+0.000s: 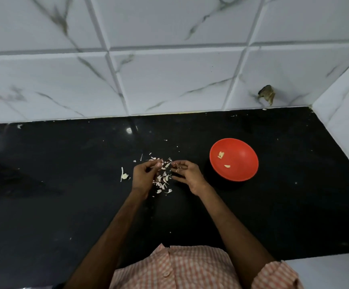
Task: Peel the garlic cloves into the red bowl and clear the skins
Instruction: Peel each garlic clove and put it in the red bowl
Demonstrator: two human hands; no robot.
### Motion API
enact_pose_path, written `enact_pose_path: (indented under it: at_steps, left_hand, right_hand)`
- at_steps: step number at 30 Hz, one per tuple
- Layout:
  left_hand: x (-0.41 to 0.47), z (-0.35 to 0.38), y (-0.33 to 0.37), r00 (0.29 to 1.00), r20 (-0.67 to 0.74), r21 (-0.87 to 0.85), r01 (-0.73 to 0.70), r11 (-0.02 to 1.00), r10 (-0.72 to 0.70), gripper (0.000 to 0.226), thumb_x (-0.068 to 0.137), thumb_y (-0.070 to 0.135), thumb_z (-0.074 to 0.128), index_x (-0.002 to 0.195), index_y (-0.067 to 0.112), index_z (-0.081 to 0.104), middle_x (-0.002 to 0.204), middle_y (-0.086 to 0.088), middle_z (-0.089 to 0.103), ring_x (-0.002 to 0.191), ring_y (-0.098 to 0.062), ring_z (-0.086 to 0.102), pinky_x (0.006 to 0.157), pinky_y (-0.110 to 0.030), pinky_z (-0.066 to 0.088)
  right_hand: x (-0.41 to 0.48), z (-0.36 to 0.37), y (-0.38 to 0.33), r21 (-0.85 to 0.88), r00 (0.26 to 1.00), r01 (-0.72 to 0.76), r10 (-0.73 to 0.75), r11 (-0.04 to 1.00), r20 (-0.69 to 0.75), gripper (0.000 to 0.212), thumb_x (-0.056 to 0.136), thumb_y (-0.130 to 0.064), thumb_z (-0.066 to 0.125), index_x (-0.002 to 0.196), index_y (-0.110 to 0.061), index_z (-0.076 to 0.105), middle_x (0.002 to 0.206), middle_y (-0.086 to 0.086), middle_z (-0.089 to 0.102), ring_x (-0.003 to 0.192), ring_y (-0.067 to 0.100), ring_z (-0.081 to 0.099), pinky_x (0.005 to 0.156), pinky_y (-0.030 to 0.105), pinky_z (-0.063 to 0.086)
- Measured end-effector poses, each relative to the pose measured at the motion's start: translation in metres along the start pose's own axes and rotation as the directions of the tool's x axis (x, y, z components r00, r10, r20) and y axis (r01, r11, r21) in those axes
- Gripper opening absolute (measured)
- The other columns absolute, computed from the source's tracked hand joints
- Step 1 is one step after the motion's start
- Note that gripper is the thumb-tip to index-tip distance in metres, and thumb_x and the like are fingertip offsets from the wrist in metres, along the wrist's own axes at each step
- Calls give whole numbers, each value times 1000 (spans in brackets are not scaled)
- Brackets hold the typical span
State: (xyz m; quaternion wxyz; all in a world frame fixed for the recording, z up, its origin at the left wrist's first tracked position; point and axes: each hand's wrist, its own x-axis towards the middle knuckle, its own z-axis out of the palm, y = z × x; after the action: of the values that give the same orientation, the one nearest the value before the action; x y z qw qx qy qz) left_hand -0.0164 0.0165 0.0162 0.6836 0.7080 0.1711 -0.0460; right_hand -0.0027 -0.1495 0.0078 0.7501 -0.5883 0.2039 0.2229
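Head view, centre: left hand (144, 176) and right hand (188, 174) pinch garlic bits (177, 167) over skins (162, 180); seemingly mid-peel, clove goes to red bowl (243, 152) next.

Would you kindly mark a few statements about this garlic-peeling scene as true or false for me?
1. The red bowl stands on the right hand's side. True.
2. The bowl is empty. False: a few peeled cloves lie in it.
3. The skins lie on the black counter, between the left hand and the right hand. True.
4. Both hands reach into the bowl. False: both are over the skins, outside the bowl.
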Motion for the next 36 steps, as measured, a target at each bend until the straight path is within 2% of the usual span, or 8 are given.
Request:
enact_pose_path:
  at_steps: [3, 6, 9, 13, 19, 26, 32, 36]
  left_hand:
    - [1, -15, -2, 998, 57, 111, -28, 993, 22, 18, 94, 4, 65, 110, 4, 73, 85, -5, 75, 62, -3, 61, 55, -15, 47]
    - [5, -23, -2, 998, 54, 177, -51, 983, 42, 13, 88, 3, 73, 99, 10, 75, 85, -8, 76, 76, -17, 71, 72, -31, 59]
    - [5, -24, 2, 999, 29, 196, -51, 979, 46, 9, 82, 6, 80, 88, 6, 73, 78, -7, 76, 74, -18, 75, 69, -27, 59]
    - [4, -20, 8, 996, 46, 218, -90, 972, 82, 13, 84, 4, 78, 84, -4, 69, 71, -7, 73, 60, -4, 70, 59, -16, 53]
    - [6, -19, 4, 982, 148, 310, -157, 938, 116, 12, 81, 14, 82, 80, 9, 72, 76, -2, 76, 76, -19, 73, 73, -32, 59]
    - [6, -15, 7, 970, 171, 324, -223, 919, 175, 18, 81, 16, 82, 73, 22, 67, 71, -4, 70, 67, -16, 64, 67, -34, 53]
    - [8, -13, 11, 956, 194, 320, -274, 907, 220, 16, 84, 10, 78, 75, 18, 68, 67, 3, 66, 62, -6, 57, 60, -20, 48]
    - [8, -12, 12, 949, 210, 369, -299, 880, 234, 17, 83, 4, 76, 73, 15, 68, 69, 1, 68, 66, -12, 60, 64, -30, 52]
  right_hand:
    - [-2, 9, 0, -120, 998, 65, -66, 991, 0, 33, 100, 5, 49, 117, -17, 66, 132, 4, 61, 113, 15, 61, 66, 24, 59]
    - [-5, 12, -5, -191, 989, 123, -136, 974, -56, 33, 102, 2, 47, 116, -18, 67, 128, 0, 63, 114, 16, 61, 68, 26, 60]
    - [-9, 11, -11, -358, 942, 231, -300, 905, -149, 21, 102, -8, 51, 103, -18, 69, 109, 4, 72, 95, 16, 69, 62, 26, 58]
    - [-15, 20, -15, -524, 915, 321, -401, 788, -41, 14, 100, -12, 57, 99, -14, 71, 83, 2, 73, 69, 8, 65, 54, 25, 56]
    - [-18, 25, -10, -721, 924, 323, -369, 613, 100, 12, 99, -19, 62, 103, -15, 72, 86, -1, 73, 73, 7, 67, 67, 30, 58]
    - [-24, 32, -15, -750, 888, 368, -447, 549, 108, 14, 96, -14, 62, 90, -13, 75, 74, 1, 72, 63, 21, 69, 61, 42, 59]
    - [-26, 33, -22, -714, 884, 384, -456, 586, 102, 11, 92, -16, 71, 89, -6, 75, 70, 2, 73, 57, 19, 71, 57, 41, 62]
    - [-20, 36, -20, -768, 872, 369, -481, 524, 90, 19, 89, -21, 72, 76, -7, 73, 61, 1, 69, 49, 15, 68, 52, 42, 60]
